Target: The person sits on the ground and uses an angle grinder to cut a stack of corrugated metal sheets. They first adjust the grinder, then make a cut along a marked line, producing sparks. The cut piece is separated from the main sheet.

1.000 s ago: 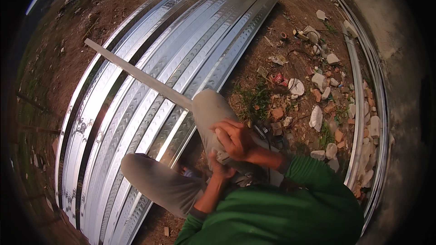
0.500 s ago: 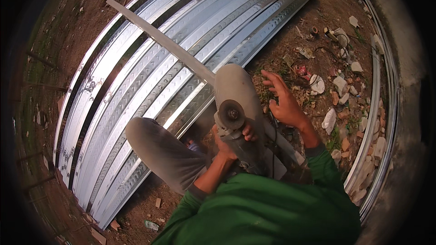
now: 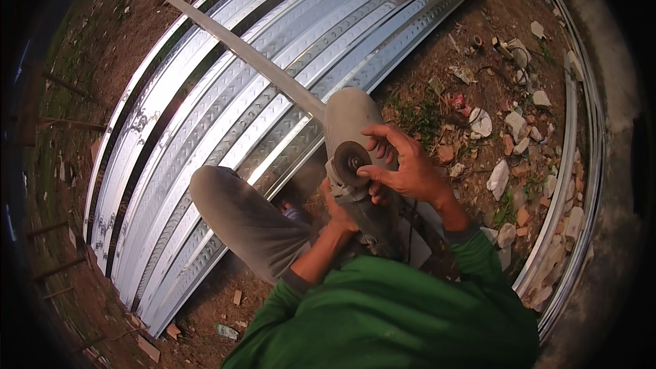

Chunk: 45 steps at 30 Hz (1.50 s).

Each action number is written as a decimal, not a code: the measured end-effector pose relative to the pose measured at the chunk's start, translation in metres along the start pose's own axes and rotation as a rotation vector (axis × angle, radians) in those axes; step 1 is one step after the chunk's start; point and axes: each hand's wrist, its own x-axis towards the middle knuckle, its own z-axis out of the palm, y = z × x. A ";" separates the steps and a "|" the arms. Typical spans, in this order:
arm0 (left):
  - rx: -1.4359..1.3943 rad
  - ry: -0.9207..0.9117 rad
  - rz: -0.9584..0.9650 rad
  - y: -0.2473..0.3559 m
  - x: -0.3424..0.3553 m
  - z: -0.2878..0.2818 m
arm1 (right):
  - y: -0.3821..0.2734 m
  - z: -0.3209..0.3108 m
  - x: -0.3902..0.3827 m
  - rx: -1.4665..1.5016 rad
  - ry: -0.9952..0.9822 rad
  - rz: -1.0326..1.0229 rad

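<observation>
A grinder [image 3: 355, 188] sits at the centre of the frame, held up over the person's knees, its round disc [image 3: 351, 162] facing the camera. The right hand [image 3: 403, 167] comes in from the right, thumb and forefinger pinching the disc's rim, the other fingers [image 3: 383, 152] curled loosely against the disc's far edge. The left hand [image 3: 339, 213] is just below, wrapped round the grinder's body from underneath; its fingers are mostly hidden behind the tool, so how tightly they close cannot be told.

Both arms wear green sleeves [image 3: 383, 314] filling the bottom of the frame. The grey-trousered knees stand at centre left [image 3: 239, 212] and just above the disc [image 3: 348, 113].

Behind them, corrugated metal sheets [image 3: 225, 116] lie side by side from lower left to upper right (they bend with the lens). A long straight bar [image 3: 246, 55] lies across the sheets, running from the upper left down toward the upper knee. At right, bare earth holds scattered stones [image 3: 499, 178] and a patch of grass [image 3: 417, 113], with more metal strips [image 3: 570, 184] curving along the right edge.
</observation>
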 end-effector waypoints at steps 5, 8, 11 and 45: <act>-0.088 -0.100 -0.024 -0.003 0.007 -0.014 | -0.002 0.003 0.005 -0.012 0.003 -0.044; -0.101 -0.083 -0.005 -0.006 0.006 -0.018 | -0.002 0.000 0.006 -0.028 0.001 -0.069; -0.095 0.012 -0.024 -0.007 0.004 -0.018 | -0.004 0.006 0.004 0.034 -0.137 -0.038; 0.101 0.061 0.083 0.001 -0.001 -0.002 | -0.030 0.017 0.007 0.099 -0.171 0.003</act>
